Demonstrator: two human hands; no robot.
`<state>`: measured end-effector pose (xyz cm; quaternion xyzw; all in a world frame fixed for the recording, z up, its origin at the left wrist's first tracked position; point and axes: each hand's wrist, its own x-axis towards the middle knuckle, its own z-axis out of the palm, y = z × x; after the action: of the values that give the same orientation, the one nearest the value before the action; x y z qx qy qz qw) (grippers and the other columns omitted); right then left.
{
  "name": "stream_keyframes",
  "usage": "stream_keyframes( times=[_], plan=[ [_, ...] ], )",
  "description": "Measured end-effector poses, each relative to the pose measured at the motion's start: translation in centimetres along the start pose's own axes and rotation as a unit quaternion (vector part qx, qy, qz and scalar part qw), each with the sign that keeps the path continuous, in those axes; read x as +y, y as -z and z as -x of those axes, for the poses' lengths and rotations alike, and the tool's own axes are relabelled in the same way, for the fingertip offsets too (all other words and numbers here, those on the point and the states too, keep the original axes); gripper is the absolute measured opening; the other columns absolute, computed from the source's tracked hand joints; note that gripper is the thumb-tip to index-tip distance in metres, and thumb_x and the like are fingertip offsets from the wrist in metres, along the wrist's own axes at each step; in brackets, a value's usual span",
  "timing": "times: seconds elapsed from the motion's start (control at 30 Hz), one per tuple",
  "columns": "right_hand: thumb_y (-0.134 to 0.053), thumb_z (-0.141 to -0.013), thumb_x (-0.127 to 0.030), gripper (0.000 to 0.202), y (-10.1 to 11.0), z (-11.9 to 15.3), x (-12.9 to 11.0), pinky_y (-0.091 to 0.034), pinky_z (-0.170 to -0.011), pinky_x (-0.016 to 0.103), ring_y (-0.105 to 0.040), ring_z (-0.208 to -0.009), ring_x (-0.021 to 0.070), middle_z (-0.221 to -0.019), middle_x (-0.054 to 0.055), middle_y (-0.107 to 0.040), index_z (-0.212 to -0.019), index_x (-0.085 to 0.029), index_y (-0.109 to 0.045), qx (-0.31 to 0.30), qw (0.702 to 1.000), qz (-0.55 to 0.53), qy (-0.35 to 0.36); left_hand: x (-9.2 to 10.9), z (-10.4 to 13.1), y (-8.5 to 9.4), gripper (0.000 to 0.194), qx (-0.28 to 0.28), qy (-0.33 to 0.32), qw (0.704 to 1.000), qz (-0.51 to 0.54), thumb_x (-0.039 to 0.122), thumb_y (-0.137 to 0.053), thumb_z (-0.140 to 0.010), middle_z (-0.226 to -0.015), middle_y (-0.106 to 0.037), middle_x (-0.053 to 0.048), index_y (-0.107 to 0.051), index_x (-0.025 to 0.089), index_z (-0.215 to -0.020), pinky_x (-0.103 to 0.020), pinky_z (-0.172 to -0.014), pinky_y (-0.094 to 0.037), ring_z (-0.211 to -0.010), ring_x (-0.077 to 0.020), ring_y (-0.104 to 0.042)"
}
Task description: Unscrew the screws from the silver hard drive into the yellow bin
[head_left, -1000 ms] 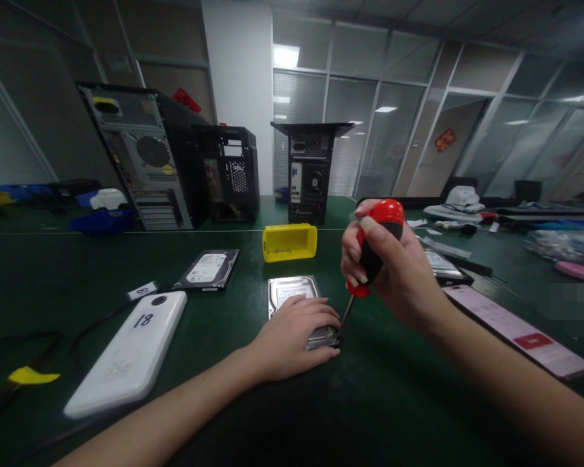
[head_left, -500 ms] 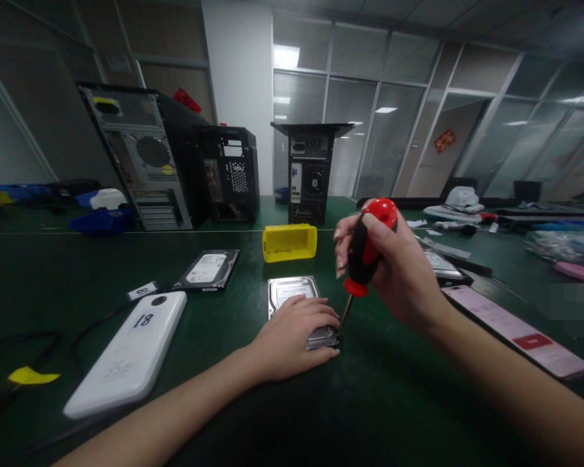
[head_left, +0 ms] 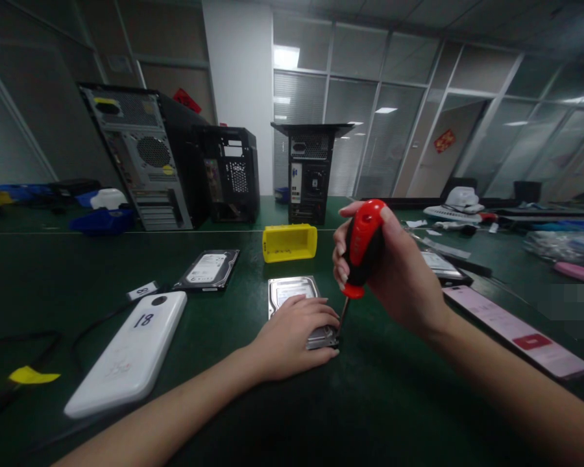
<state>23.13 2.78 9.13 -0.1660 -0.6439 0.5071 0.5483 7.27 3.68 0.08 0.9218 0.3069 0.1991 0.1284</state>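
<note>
A silver hard drive lies on the green tabletop in the middle of the view. Across its near part rests my left hand, fingers over the top and thumb along the near edge, holding it down. My right hand is wrapped around the red and black handle of a screwdriver. The shaft slants down to the right near corner of the drive, beside my left fingertips. Whatever the tip touches there is too small to make out. Beyond the drive stands a yellow plastic bin, its open side toward me.
Another hard drive lies to the left, behind a white power bank marked 18 with a cable. At right are a pink-screened phone and a third drive. Computer cases stand at the back.
The screwdriver handle has turned and shifted slightly left in my right hand, whose fingers have changed their grip. My left hand and the drive stay where they were.
</note>
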Motion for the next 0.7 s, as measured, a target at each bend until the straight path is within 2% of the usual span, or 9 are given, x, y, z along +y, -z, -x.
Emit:
stream_keyframes(
  times=[0.2,0.4,0.53,0.6,0.7],
  plan=[
    [-0.056,-0.086,-0.043,0.023,0.16,-0.24,0.34,-0.049,-0.055,0.025,-0.057,-0.063,0.0104,-0.087,-0.001,-0.056,-0.096,-0.024,-0.050,-0.006,1.000,0.005,0.030,-0.18,0.01,-0.11,0.031,0.000,-0.004,1.000,-0.003,0.033,-0.069,-0.081,-0.121,-0.062,0.001,-0.061,0.024,-0.110,-0.039,-0.107,-0.030,-0.124,-0.0228,-0.047],
    [-0.058,-0.086,-0.040,0.023,0.18,-0.11,0.46,-0.044,-0.045,0.023,-0.053,-0.051,0.0093,-0.071,-0.005,-0.055,-0.093,-0.025,-0.041,-0.020,0.999,0.023,0.019,-0.38,0.02,-0.26,0.034,0.005,-0.008,1.000,-0.002,0.034,-0.071,-0.079,-0.122,-0.061,0.001,-0.060,0.025,-0.111,-0.039,-0.107,-0.029,-0.124,-0.0230,-0.047],
    [-0.059,-0.085,-0.040,0.025,0.10,-0.15,0.45,-0.042,-0.045,0.023,-0.051,-0.050,0.0088,-0.070,-0.006,-0.052,-0.097,-0.026,-0.043,-0.018,0.999,0.021,0.019,-0.32,0.00,-0.23,0.034,0.007,-0.008,1.000,-0.002,0.033,-0.070,-0.079,-0.121,-0.062,0.001,-0.060,0.025,-0.110,-0.039,-0.107,-0.029,-0.123,-0.0232,-0.047],
    [-0.056,-0.086,-0.043,0.025,0.08,-0.17,0.40,-0.041,-0.046,0.023,-0.049,-0.050,0.0085,-0.070,-0.005,-0.052,-0.101,-0.026,-0.045,-0.009,1.000,0.020,0.020,-0.29,0.02,-0.23,0.033,0.007,-0.008,1.000,-0.003,0.033,-0.070,-0.079,-0.121,-0.062,0.001,-0.060,0.025,-0.110,-0.039,-0.107,-0.029,-0.124,-0.0234,-0.047],
    [-0.041,-0.092,-0.051,0.033,0.04,-0.10,0.32,-0.042,-0.049,0.025,-0.050,-0.053,0.0098,-0.071,-0.003,-0.051,-0.108,-0.024,-0.050,0.005,1.000,0.001,0.007,-0.33,0.06,-0.25,0.034,0.005,-0.005,1.000,-0.002,0.033,-0.070,-0.080,-0.122,-0.061,0.001,-0.060,0.025,-0.111,-0.040,-0.107,-0.029,-0.124,-0.0237,-0.047]
  ],
)
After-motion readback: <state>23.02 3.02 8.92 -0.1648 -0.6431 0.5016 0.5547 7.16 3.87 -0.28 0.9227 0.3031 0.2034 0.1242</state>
